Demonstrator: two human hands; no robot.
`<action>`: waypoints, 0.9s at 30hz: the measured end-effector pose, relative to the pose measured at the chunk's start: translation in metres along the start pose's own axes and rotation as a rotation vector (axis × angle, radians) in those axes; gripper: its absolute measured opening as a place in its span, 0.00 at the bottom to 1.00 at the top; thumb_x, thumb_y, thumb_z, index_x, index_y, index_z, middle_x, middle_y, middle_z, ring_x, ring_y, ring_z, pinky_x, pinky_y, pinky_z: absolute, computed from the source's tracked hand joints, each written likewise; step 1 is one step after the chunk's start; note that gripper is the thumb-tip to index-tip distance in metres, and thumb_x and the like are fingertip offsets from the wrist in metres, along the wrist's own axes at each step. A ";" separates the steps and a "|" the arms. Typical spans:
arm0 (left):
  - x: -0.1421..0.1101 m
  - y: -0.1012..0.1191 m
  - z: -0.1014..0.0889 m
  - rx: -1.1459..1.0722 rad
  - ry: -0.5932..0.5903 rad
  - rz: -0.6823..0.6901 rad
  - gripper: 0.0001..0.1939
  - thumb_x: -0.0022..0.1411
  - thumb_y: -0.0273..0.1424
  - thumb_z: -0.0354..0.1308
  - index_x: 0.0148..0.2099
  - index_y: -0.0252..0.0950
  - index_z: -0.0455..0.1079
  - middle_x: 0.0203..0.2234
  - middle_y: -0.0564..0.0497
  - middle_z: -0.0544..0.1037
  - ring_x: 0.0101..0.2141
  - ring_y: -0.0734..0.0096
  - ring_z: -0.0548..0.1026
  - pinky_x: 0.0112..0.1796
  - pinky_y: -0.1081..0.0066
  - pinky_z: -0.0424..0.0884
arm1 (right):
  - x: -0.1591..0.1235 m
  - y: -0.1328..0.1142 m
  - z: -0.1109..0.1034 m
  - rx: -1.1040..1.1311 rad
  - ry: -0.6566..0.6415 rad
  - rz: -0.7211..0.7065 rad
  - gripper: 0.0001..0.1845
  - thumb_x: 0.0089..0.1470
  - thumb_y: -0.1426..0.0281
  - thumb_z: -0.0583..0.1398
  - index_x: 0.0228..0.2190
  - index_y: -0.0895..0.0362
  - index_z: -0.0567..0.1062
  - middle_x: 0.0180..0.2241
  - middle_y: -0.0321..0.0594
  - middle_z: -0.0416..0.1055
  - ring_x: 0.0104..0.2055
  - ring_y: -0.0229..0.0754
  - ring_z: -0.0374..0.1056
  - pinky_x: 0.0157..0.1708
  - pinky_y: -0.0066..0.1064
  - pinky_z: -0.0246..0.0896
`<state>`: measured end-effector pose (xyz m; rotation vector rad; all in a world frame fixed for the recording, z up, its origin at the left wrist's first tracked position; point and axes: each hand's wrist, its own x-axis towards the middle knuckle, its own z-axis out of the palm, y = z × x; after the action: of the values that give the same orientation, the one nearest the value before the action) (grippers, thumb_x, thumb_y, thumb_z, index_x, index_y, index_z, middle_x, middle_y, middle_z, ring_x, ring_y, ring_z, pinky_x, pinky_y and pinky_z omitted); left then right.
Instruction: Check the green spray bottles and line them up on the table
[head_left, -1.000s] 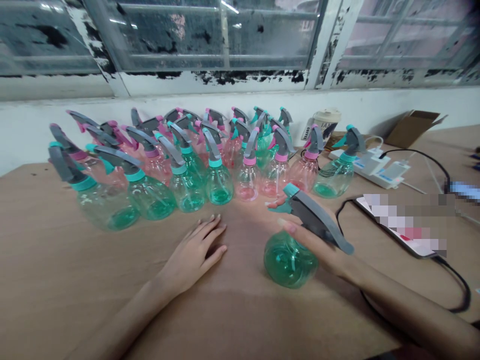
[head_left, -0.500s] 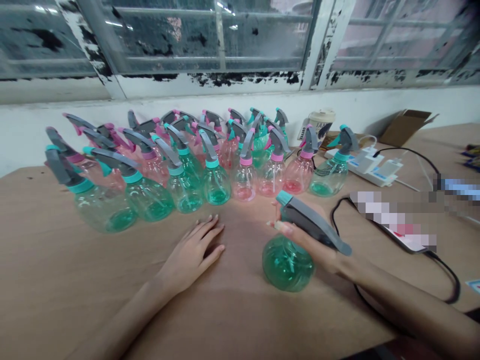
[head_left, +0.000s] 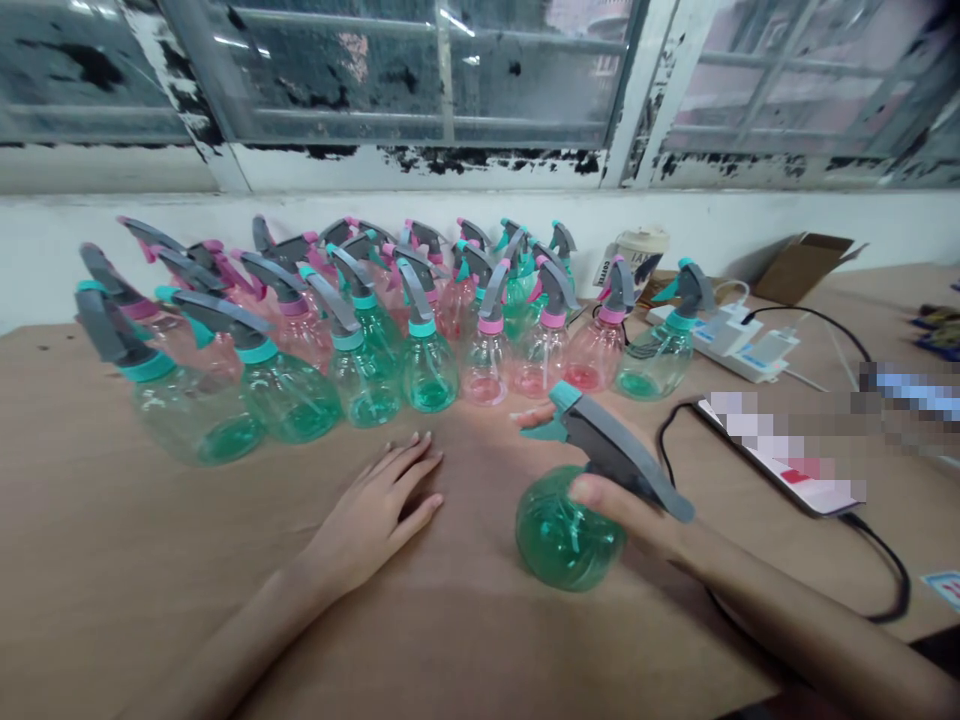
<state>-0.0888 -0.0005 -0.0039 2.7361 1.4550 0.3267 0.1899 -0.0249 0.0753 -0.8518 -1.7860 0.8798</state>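
My right hand [head_left: 626, 505] grips the neck of a green spray bottle [head_left: 568, 535] with a grey trigger head and teal nozzle, held tilted just above the brown table [head_left: 112, 560]. One finger reaches forward under the nozzle. My left hand [head_left: 375, 510] lies flat on the table with its fingers stretched out, a short way left of that bottle. Behind both hands stands a crowd of several green and pink spray bottles [head_left: 427, 360], upright in rows toward the wall.
A phone [head_left: 780, 455] with a black cable [head_left: 892, 590] lies right of my right hand. A white power strip [head_left: 739, 340], a paper cup [head_left: 637, 250] and an open cardboard box [head_left: 802, 265] sit at the back right under the window.
My right hand has shifted on the green bottle: the forefinger now reaches out under the nozzle. The bottle moved slightly left. My left hand has stayed flat.
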 end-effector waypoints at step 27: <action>-0.003 0.016 -0.004 -0.255 0.004 -0.082 0.25 0.68 0.43 0.52 0.63 0.39 0.63 0.65 0.44 0.63 0.64 0.52 0.59 0.63 0.48 0.53 | 0.004 0.003 0.012 0.037 0.004 -0.078 0.15 0.54 0.53 0.62 0.37 0.51 0.71 0.37 0.37 0.74 0.41 0.45 0.73 0.43 0.38 0.68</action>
<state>-0.0779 -0.0122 0.0014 2.4707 1.4126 0.4787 0.1781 -0.0223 0.0705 -0.7543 -1.7817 0.8573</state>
